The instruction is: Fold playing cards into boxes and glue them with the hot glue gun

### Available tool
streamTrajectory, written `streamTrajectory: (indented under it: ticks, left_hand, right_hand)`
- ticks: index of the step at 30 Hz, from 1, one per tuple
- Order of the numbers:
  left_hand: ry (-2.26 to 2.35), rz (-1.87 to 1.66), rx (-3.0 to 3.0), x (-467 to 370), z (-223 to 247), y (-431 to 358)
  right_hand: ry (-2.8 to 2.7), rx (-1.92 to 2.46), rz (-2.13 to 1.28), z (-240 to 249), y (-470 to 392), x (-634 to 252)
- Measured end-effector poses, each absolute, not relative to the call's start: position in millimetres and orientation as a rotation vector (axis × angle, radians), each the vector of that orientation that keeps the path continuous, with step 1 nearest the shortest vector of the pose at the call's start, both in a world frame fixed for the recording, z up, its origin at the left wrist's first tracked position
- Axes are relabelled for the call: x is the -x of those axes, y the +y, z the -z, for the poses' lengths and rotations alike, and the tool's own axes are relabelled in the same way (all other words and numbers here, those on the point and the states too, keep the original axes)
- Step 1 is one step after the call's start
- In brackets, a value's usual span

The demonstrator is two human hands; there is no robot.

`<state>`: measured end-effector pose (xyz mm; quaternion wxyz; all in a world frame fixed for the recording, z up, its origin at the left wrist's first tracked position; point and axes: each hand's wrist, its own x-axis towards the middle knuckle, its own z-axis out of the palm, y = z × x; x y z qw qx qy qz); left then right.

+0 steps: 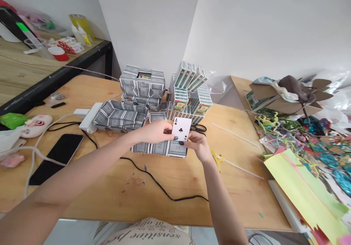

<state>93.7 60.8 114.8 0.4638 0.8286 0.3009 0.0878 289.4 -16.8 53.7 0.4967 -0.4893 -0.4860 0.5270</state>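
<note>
An ace of clubs playing card (181, 129) is held face toward me between both hands. My left hand (157, 131) pinches its left edge, and my right hand (197, 144) grips its lower right corner. Just below and behind the card lies a structure of patterned card backs (159, 149), partly hidden by my hands. To its left is an open, box-like form made of the same cards (120, 115). Farther back stands a taller block covered in card backs (142, 82). Stacked green-and-white card boxes (192, 80) rise behind the held card.
Black scissors (199, 128) and a yellow glue gun (217, 158) lie right of my hands. A black cable (153, 179) crosses the table in front. On the left are a phone (57, 157) and a white power strip (91, 117). Coloured scraps and papers (298, 179) crowd the right.
</note>
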Motion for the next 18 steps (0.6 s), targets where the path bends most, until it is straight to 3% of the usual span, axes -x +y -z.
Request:
streamTrajectory:
  ticks: [4,11,18]
  left_hand:
    - [0.521,-0.166,-1.992,-89.4,-117.6,57.5]
    - [0.966,-0.271,-2.318,-96.3,-102.5,20.6]
    - [1.054,-0.177,-2.574,-109.3,-53.1,-8.7]
  right_hand:
    - [-1.184,1.141,-1.23,-50.0,-17.7,-289.4]
    - [-1.571,1.173,-0.794,-42.0,-28.5,-296.0]
    - [-1.637,1.379,-0.511,-5.3,-53.1,-300.9]
